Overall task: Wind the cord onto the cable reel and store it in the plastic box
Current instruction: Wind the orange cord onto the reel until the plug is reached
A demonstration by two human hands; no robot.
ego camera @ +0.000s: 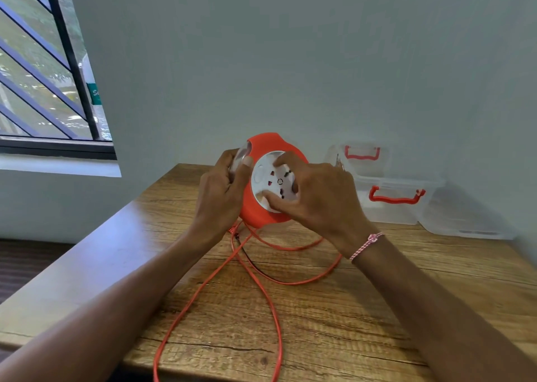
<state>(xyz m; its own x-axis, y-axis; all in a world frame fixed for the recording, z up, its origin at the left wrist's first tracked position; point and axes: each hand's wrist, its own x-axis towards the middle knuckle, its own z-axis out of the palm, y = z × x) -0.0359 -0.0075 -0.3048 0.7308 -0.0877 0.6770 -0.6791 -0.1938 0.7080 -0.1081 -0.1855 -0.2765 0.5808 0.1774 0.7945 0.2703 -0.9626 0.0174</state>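
An orange cable reel (270, 143) with a white socket face (271, 178) is held upright above the wooden table (377, 309). My left hand (222, 189) grips its left rim, thumb on the front. My right hand (316, 198) curls its fingers and thumb around the white socket disc. A long orange cord (261, 282) hangs from the bottom of the reel and lies in loose loops across the table, running off the near edge. A clear plastic box (398, 204) with a red handle stands at the back right.
Behind the box another clear box (363, 157) with a red handle stands against the wall, and a clear lid or tub (462, 216) lies at the far right. A barred window (43, 70) is at the left. The table's left edge drops to a dark floor.
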